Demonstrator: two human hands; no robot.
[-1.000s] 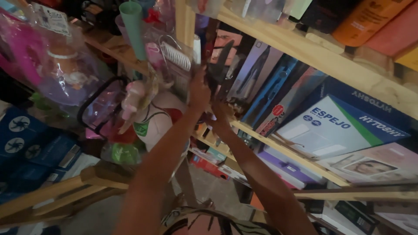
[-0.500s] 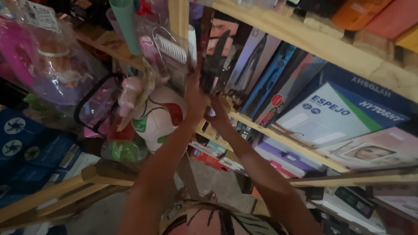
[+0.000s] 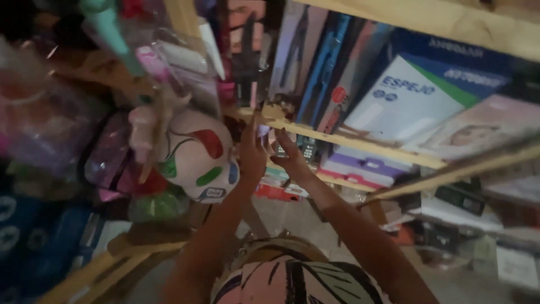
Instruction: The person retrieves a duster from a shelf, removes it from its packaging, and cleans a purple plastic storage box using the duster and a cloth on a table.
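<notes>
Nearest, at the bottom edge, a patterned garment (image 3: 292,278) is cut off and blurred. Both forearms rise from it toward the wooden shelf (image 3: 360,143).

The left hand (image 3: 252,155) is up at the shelf's front rail, near its left end, fingers curled together around a small pale package (image 3: 263,130). The hand hides most of it, so its kind is hard to make out. The right hand (image 3: 289,153) is just beside, fingers (image 3: 280,137) bent and close to the same package; whether they clamp it or only touch it I cannot tell, as the picture is dark and smeared there.

Left of the hands hangs a white ball (image 3: 197,157) with red, green and blue patches, partly covered by a pink toy (image 3: 143,132). Clear bags (image 3: 107,163) further left are too blurred to read.

Behind the rail, slim dark packs (image 3: 315,73) stand upright, tops cut off by the upper shelf board (image 3: 444,19). To their right lies a white and blue box (image 3: 405,101), then a tilted pale box (image 3: 478,135). Purple boxes (image 3: 360,166) are stacked under the rail.
</notes>
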